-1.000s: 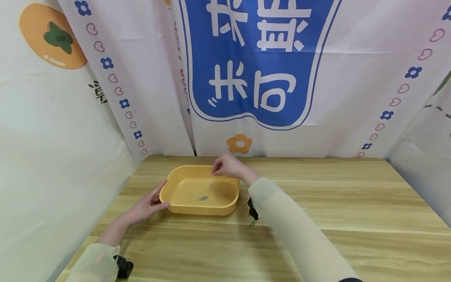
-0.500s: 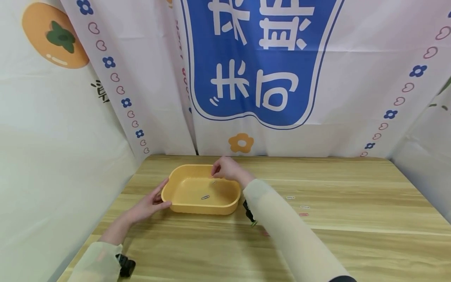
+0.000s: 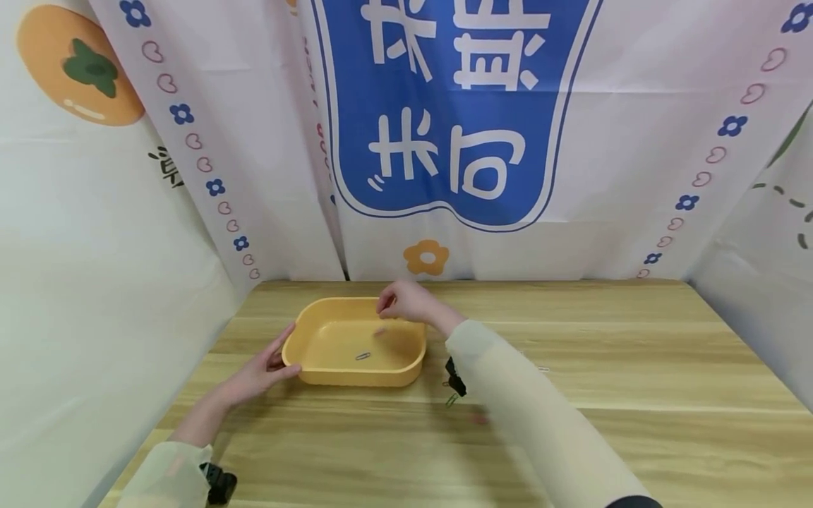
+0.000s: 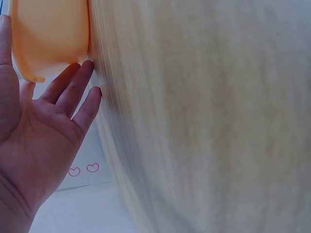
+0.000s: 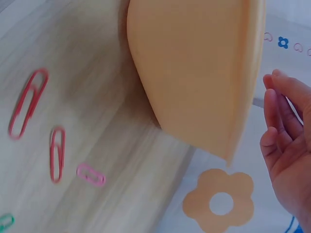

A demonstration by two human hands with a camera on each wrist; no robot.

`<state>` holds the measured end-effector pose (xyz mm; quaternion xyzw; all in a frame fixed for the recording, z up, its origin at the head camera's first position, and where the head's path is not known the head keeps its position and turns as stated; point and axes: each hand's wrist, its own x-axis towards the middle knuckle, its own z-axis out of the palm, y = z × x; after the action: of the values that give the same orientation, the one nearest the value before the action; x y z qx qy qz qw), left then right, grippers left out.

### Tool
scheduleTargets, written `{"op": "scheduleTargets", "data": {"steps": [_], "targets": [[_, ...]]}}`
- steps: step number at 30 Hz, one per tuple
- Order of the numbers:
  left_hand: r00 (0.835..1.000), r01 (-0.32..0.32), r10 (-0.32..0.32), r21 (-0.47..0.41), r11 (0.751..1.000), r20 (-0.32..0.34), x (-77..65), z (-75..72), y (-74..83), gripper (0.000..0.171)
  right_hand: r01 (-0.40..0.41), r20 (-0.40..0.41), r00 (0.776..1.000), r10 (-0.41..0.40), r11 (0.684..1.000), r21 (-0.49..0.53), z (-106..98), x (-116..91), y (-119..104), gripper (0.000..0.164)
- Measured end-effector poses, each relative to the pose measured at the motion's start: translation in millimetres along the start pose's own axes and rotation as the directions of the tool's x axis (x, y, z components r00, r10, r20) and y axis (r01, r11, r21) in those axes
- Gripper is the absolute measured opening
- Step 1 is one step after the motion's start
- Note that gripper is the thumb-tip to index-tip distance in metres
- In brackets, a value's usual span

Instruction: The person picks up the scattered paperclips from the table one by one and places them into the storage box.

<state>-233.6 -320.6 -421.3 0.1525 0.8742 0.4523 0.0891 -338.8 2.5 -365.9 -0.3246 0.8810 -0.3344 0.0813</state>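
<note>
The left hand (image 3: 255,377), fingers wide, touches the tray edge (image 3: 356,370); beneath the narrow-fingered right hand (image 3: 409,303), open room newly shows a pink paperclip (image 3: 380,331).

Behind the table (image 3: 603,353) hangs white cloth (image 3: 616,176) with a big blue shape (image 3: 444,106), white writing (image 3: 406,147) on it, an orange flower (image 3: 428,257) below, and rows of hearts (image 3: 193,141) and blue flowers (image 3: 181,113). An orange fruit picture (image 3: 80,65) is far left.

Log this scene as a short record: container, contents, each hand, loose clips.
Container: yellow tray, on the wood-grain table
Contents: greyish clip; blurred pinkish clip, resting or falling unclear
Left hand: touching the tray's left end
Right hand: over the tray, fingers curled, no clip visible in them
Loose clips on table, right wrist view: two red clips, pink clip, green clip
</note>
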Motion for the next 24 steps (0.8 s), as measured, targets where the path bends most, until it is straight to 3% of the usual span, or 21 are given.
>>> {"op": "scheduleTargets", "data": {"steps": [8, 24], "targets": [[1.000, -0.006, 0.006, -0.011, 1.000, -0.003, -2.0, -1.8, -3.4, 0.086, 0.118, 0.020, 0.993, -0.117, 0.993, -0.023, -19, -20, 4, 0.004], [1.000, 0.003, -0.003, 0.005, 1.000, 0.013, 2.1, -1.2, -4.0, 0.086, 0.108, 0.056, 0.992, -0.110, 0.993, 0.037, -44, -77, 51, 0.006]]}}
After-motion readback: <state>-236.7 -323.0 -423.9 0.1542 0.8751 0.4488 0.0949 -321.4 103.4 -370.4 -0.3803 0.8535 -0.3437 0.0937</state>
